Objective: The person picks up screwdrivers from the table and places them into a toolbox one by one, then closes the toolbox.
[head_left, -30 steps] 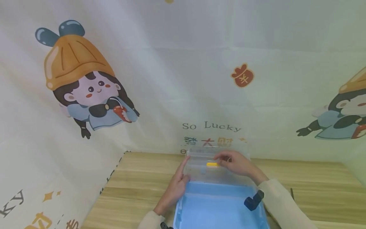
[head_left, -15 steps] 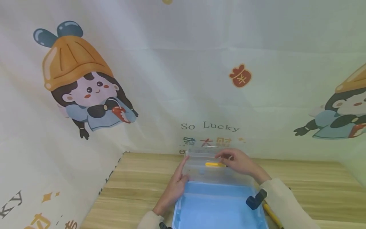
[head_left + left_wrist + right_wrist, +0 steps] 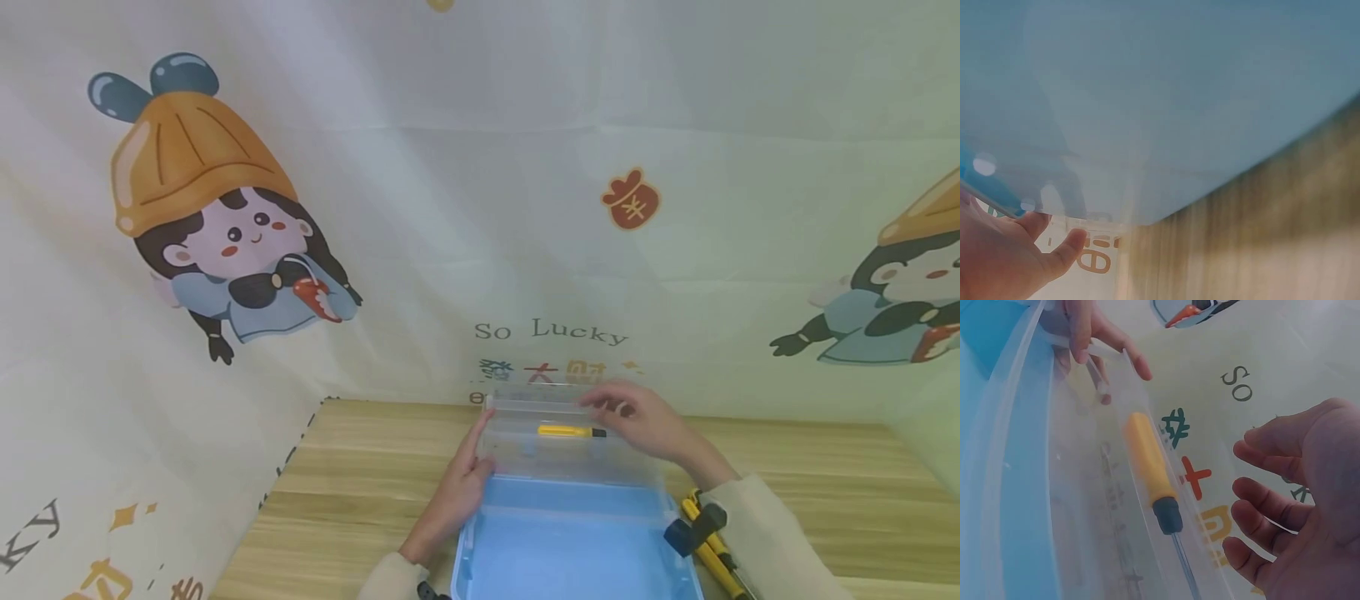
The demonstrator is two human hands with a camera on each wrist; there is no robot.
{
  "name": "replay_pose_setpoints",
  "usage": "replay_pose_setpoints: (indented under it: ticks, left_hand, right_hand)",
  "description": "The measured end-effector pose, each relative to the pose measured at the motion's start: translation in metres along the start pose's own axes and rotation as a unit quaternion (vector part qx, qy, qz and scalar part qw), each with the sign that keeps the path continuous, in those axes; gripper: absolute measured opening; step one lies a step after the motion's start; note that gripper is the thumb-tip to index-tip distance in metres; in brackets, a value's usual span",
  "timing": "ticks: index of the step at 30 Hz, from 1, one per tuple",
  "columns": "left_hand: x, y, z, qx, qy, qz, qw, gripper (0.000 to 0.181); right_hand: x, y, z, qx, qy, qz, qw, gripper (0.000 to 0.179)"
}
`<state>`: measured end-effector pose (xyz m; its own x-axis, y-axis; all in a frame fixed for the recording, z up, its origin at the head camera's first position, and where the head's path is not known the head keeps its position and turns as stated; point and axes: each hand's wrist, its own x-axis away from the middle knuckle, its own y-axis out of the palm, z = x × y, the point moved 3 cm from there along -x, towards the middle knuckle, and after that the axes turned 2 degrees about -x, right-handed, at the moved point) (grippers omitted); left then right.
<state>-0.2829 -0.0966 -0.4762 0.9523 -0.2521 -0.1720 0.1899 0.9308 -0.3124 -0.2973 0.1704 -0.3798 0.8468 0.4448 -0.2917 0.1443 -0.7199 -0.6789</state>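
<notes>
A screwdriver [image 3: 1149, 453] with a yellow handle, black collar and thin metal shaft lies along the clear plastic lid [image 3: 510, 454] of a blue box [image 3: 570, 550]. The lid is swung up at the box's far side. My left hand [image 3: 461, 487] grips the lid's left edge; the right wrist view shows its fingers [image 3: 1082, 337] there at the lid's end. Over the lid's right part is my right hand [image 3: 648, 425], apart from the screwdriver, its fingers loosely bent around nothing. In the left wrist view, the box's side fills most of the picture above my left hand [image 3: 1007, 256].
Several yellow-and-black tools [image 3: 712, 546] lie on the wooden table [image 3: 360, 467] right of the box, partly hidden by my right sleeve [image 3: 772, 533] and wrist camera [image 3: 696, 531]. A printed cloth [image 3: 420, 208] hangs behind the table.
My right hand has drawn back to the right, off the screwdriver, whose yellow handle and black collar now show uncovered. The tools beside the box have come into view. My left hand keeps its place.
</notes>
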Motion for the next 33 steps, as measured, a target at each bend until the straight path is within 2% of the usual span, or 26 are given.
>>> replay_pose_setpoints:
  ticks: [7, 21, 33]
  left_hand:
    - [0.000, 0.000, -0.002, -0.006, 0.000, 0.006, 1.0000, 0.067]
    - [0.000, 0.000, -0.002, -0.005, -0.001, 0.000, 1.0000, 0.067]
    - [0.000, 0.000, 0.000, -0.007, -0.003, 0.000, 1.0000, 0.066]
  right_hand:
    - [0.015, -0.012, -0.001, 0.009, -0.016, 0.022, 0.9996, 0.021]
    - [0.048, -0.032, 0.006, -0.015, 0.011, 0.029, 0.9994, 0.028]
    - [0.080, -0.042, 0.021, 0.003, 0.039, 0.026, 0.9989, 0.031]
